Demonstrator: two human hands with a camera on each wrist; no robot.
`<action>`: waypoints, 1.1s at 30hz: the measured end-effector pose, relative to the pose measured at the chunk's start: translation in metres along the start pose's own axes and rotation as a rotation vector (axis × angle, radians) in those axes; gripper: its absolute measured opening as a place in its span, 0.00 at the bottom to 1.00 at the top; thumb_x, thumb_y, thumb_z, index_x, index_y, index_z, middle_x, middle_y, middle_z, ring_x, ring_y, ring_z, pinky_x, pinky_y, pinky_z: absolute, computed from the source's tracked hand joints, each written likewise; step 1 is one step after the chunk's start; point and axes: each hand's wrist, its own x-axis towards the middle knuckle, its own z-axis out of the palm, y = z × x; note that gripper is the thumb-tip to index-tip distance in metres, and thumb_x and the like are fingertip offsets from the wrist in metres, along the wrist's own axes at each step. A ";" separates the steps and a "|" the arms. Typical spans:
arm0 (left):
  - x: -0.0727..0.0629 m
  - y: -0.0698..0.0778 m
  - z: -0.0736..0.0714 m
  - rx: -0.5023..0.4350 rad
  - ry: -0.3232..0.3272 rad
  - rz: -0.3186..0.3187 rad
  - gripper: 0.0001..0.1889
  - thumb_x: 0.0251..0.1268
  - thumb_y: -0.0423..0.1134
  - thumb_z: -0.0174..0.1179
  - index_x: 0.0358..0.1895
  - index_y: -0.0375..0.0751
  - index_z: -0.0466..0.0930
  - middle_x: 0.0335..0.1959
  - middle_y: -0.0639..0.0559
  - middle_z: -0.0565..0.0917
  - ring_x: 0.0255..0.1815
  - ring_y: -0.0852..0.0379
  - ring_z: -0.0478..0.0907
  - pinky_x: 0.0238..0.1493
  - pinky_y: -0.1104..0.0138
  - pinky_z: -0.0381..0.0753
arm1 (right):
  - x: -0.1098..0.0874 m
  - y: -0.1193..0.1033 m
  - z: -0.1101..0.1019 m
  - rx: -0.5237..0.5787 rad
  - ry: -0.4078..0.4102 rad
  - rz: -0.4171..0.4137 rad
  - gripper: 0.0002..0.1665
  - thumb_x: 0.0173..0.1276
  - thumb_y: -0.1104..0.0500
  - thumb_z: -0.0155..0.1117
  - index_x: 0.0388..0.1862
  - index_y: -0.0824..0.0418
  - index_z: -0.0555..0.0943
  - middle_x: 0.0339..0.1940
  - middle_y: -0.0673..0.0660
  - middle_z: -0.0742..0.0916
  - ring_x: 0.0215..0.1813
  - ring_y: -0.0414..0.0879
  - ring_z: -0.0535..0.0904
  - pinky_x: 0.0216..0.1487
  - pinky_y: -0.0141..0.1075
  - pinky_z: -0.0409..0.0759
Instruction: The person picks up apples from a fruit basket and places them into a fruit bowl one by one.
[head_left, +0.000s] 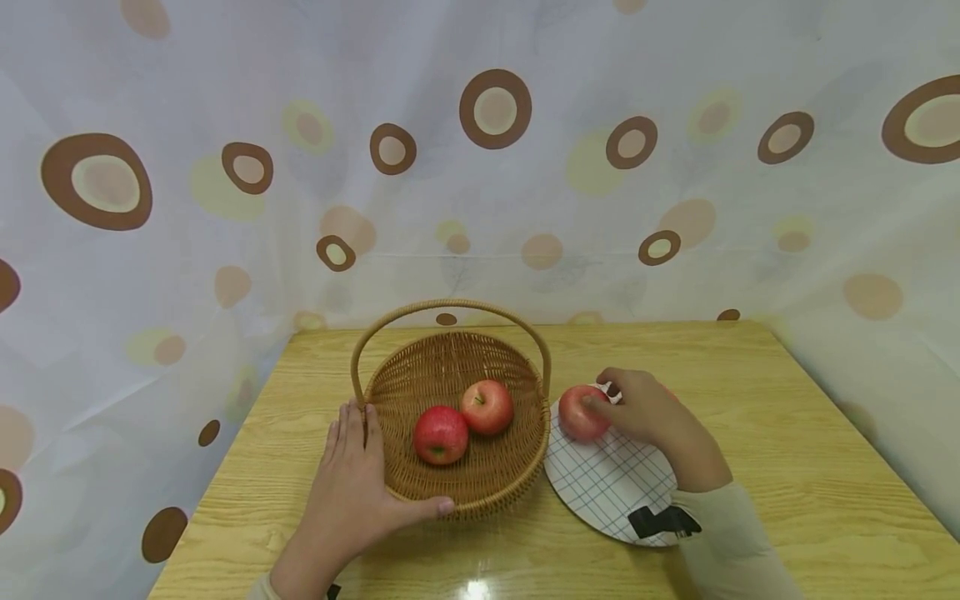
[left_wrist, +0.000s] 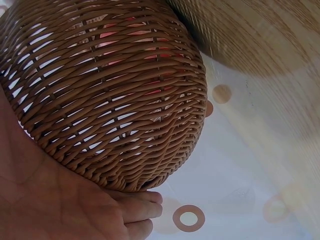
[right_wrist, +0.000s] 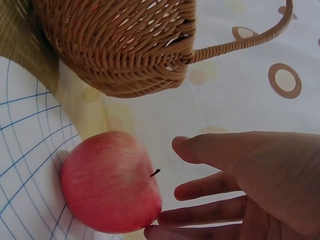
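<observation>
A brown wicker basket [head_left: 517, 454] with an arched handle stands left of centre in the head view. Inside it lie a darker red apple [head_left: 440, 436] and a lighter red apple [head_left: 487, 407]. My left hand [head_left: 352, 483] rests against the basket's left side, fingers extended and thumb along the front rim; the left wrist view shows the palm by the weave [left_wrist: 110, 100]. On a round white plate [head_left: 592, 492] with blue grid lines sits another apple [head_left: 583, 413]. My right hand [head_left: 648, 417] reaches to it from the right, fingers spread, fingertips right at its skin [right_wrist: 112, 182].
Behind my right hand a small bit of red [head_left: 670, 392] shows, mostly hidden. The wooden table [head_left: 780, 450] ends at a white curtain [head_left: 585, 50] printed with brown and yellow circles, at the back and sides. The basket's handle [head_left: 450, 303] rises above its rim.
</observation>
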 end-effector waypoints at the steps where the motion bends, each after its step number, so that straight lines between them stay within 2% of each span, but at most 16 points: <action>1: 0.000 0.000 0.000 0.000 -0.001 0.000 0.82 0.39 0.89 0.64 0.84 0.23 0.48 0.86 0.25 0.44 0.89 0.29 0.38 0.87 0.38 0.46 | -0.001 -0.002 -0.001 0.004 -0.002 -0.003 0.27 0.76 0.49 0.68 0.59 0.72 0.81 0.49 0.68 0.89 0.49 0.59 0.87 0.50 0.55 0.88; 7: 0.000 0.000 0.000 0.009 -0.002 0.009 0.82 0.40 0.90 0.63 0.83 0.22 0.48 0.85 0.23 0.45 0.88 0.27 0.40 0.86 0.37 0.48 | -0.014 -0.018 -0.010 -0.020 0.029 -0.075 0.29 0.75 0.50 0.70 0.62 0.71 0.82 0.54 0.67 0.90 0.53 0.61 0.87 0.54 0.57 0.87; 11: 0.001 0.001 -0.001 0.002 -0.011 0.003 0.82 0.40 0.90 0.62 0.83 0.22 0.47 0.85 0.23 0.43 0.88 0.28 0.39 0.86 0.37 0.47 | -0.025 -0.029 -0.014 -0.042 0.072 -0.137 0.26 0.74 0.50 0.72 0.61 0.68 0.84 0.56 0.63 0.90 0.54 0.58 0.87 0.54 0.56 0.86; 14: 0.001 0.001 -0.003 0.000 -0.012 0.003 0.83 0.39 0.91 0.62 0.83 0.22 0.47 0.85 0.23 0.43 0.88 0.28 0.38 0.86 0.37 0.46 | -0.034 -0.036 -0.016 -0.041 0.117 -0.212 0.21 0.73 0.52 0.74 0.58 0.62 0.86 0.53 0.56 0.91 0.52 0.52 0.87 0.52 0.50 0.87; 17: 0.002 0.001 -0.003 -0.003 -0.008 0.006 0.83 0.39 0.91 0.62 0.83 0.21 0.48 0.85 0.23 0.43 0.88 0.27 0.39 0.86 0.37 0.47 | -0.040 -0.042 -0.015 -0.017 0.152 -0.327 0.16 0.70 0.55 0.77 0.54 0.55 0.88 0.47 0.47 0.91 0.46 0.43 0.85 0.49 0.43 0.86; 20: 0.001 0.001 -0.003 0.002 -0.006 0.006 0.84 0.38 0.92 0.60 0.83 0.21 0.47 0.85 0.22 0.43 0.88 0.28 0.39 0.86 0.37 0.47 | -0.044 -0.048 -0.013 0.023 0.159 -0.428 0.17 0.67 0.55 0.79 0.53 0.51 0.87 0.45 0.41 0.89 0.45 0.35 0.83 0.50 0.38 0.87; 22: 0.001 0.001 -0.002 0.007 -0.004 0.006 0.84 0.38 0.93 0.59 0.83 0.21 0.47 0.85 0.23 0.43 0.88 0.28 0.39 0.86 0.38 0.47 | -0.046 -0.053 -0.010 0.052 0.150 -0.459 0.19 0.67 0.54 0.80 0.54 0.51 0.86 0.45 0.38 0.88 0.46 0.32 0.82 0.51 0.37 0.87; 25: 0.000 0.001 -0.002 0.016 0.003 0.010 0.85 0.37 0.94 0.57 0.83 0.21 0.48 0.85 0.22 0.44 0.88 0.28 0.40 0.86 0.38 0.47 | -0.047 -0.058 -0.005 0.073 0.144 -0.496 0.22 0.66 0.52 0.81 0.57 0.54 0.86 0.49 0.41 0.89 0.50 0.33 0.83 0.54 0.39 0.88; 29: 0.000 0.001 -0.001 0.025 0.017 0.015 0.85 0.36 0.94 0.57 0.83 0.21 0.48 0.85 0.22 0.45 0.88 0.27 0.41 0.86 0.38 0.48 | -0.045 -0.065 0.003 0.073 0.150 -0.540 0.26 0.66 0.52 0.81 0.60 0.58 0.86 0.54 0.48 0.91 0.55 0.40 0.86 0.57 0.41 0.88; 33: -0.001 0.000 0.001 0.019 0.029 0.015 0.85 0.35 0.94 0.59 0.83 0.21 0.48 0.85 0.22 0.46 0.88 0.27 0.41 0.86 0.37 0.48 | -0.042 -0.071 0.010 0.067 0.130 -0.538 0.27 0.67 0.50 0.81 0.62 0.56 0.86 0.58 0.48 0.90 0.60 0.43 0.85 0.59 0.42 0.87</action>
